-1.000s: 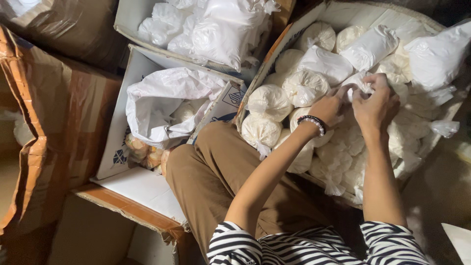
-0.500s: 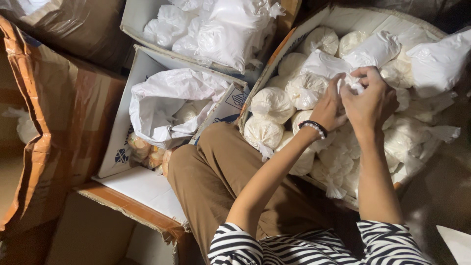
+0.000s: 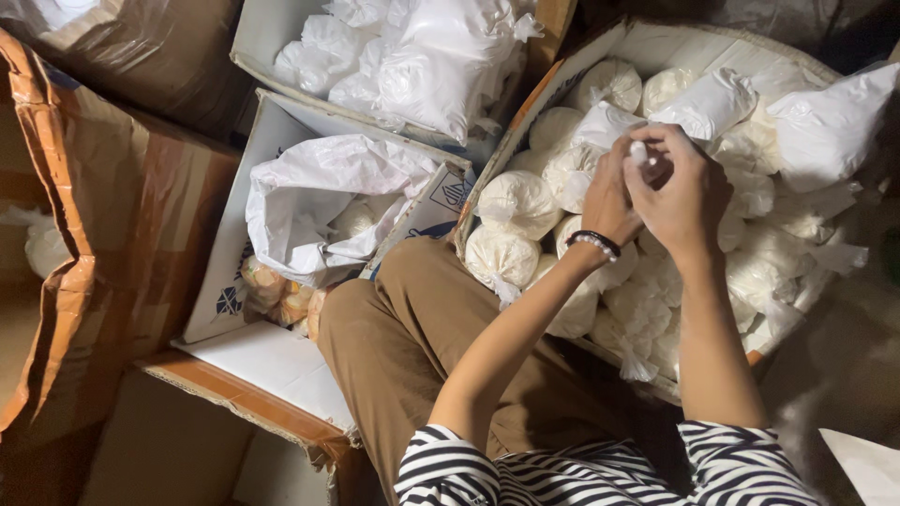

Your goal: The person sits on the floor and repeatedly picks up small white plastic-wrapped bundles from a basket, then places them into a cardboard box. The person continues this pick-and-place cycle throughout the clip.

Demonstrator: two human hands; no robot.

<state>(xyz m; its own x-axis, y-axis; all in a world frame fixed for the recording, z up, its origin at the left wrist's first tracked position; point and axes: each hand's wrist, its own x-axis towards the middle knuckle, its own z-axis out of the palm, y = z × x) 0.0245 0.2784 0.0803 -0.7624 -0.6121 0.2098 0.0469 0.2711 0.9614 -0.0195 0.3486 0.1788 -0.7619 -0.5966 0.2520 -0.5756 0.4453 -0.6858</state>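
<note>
Down in front of you, the wide cardboard box lined with white plastic (image 3: 656, 42) takes up most of the right side, and it is already crowded with tied, round, clear plastic bags of pale powder (image 3: 518, 201); going by that heap, much of the bagging looks done. To your left sits a smaller white cardboard box with a crumpled white plastic liner (image 3: 328, 201), open, with a few rounded bags showing inside. Beyond it, a second white box piled with white plastic bags (image 3: 422, 56) looks full. A large brown taped carton (image 3: 103, 234) stands at the far left.

Over the wide box, your left hand (image 3: 609, 201), with a dark beaded bracelet (image 3: 593, 242) at the wrist, and your right hand (image 3: 680, 192) meet, touching. Both sets of fingers are curled tight around the twisted white neck of a small plastic bag (image 3: 640, 153), held above the heap. That bag seems the one left unfinished; whether its knot is closed, you cannot tell from here.
</note>
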